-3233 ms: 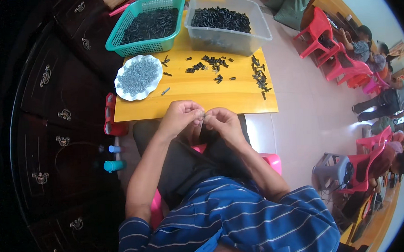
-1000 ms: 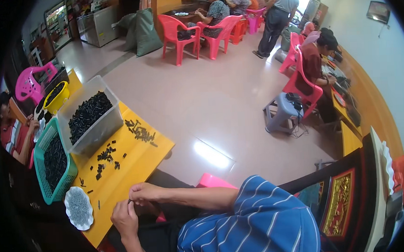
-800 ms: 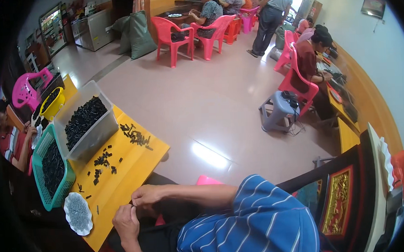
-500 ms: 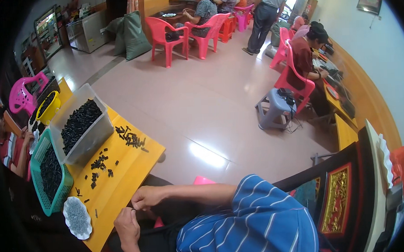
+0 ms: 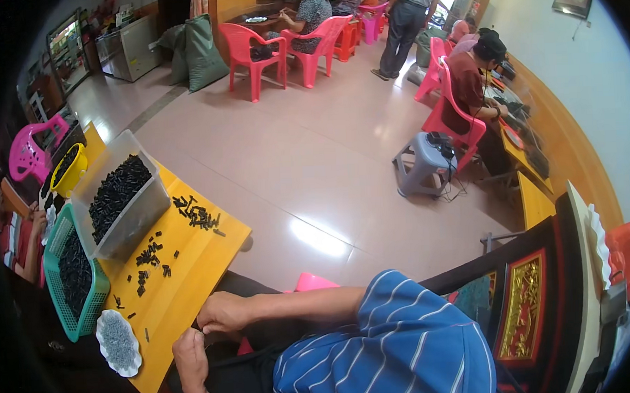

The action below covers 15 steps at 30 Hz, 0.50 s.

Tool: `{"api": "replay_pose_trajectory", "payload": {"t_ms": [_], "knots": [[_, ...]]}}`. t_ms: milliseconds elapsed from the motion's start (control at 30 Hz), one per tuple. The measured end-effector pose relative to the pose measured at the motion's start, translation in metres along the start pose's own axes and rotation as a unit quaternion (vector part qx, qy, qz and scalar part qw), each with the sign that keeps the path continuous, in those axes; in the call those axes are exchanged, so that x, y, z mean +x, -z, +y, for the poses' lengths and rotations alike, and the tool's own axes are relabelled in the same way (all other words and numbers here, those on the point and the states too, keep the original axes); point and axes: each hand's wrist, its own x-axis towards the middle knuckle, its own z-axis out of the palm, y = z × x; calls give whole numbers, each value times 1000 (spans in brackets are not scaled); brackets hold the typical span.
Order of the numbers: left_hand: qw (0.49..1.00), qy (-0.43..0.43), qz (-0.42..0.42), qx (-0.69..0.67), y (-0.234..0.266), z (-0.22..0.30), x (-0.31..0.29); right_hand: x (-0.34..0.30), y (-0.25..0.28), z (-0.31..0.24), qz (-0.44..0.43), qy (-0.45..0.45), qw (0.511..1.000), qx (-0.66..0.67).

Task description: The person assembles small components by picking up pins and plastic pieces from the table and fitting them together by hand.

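Note:
My right hand [image 5: 224, 311] and my left hand [image 5: 190, 358] meet at the near edge of the yellow table [image 5: 182, 293]. The fingers of both are pinched together, tip to tip. What they hold is too small and too covered to make out. Closest on the table is a white scalloped dish [image 5: 131, 367] full of small grey pieces. Loose short black pieces [image 5: 149, 256] lie scattered beyond it, with a heap of longer black pieces [image 5: 196, 213] toward the far corner.
Along the table's left side stand a green basket [image 5: 98, 294] and a clear plastic bin [image 5: 147, 212], both filled with black pieces. A yellow basket [image 5: 76, 168] sits behind them. Another person's arm shows at far left. A grey stool [image 5: 419, 165] and pink chairs [image 5: 256, 55] stand across the floor.
The whole view has shifted slightly, so things sit a little further left. Both hands stay together with fingers pinched; little else differs.

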Motion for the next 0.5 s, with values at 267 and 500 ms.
{"api": "replay_pose_trajectory", "payload": {"t_ms": [267, 500], "knots": [[986, 69, -37, -146, 2, -20, -5, 1, 0, 2, -6, 8, 996, 88], [984, 40, 2, -174, 7, -10, -5, 7, -8, 5, -65, -139, 889, 431]]}}
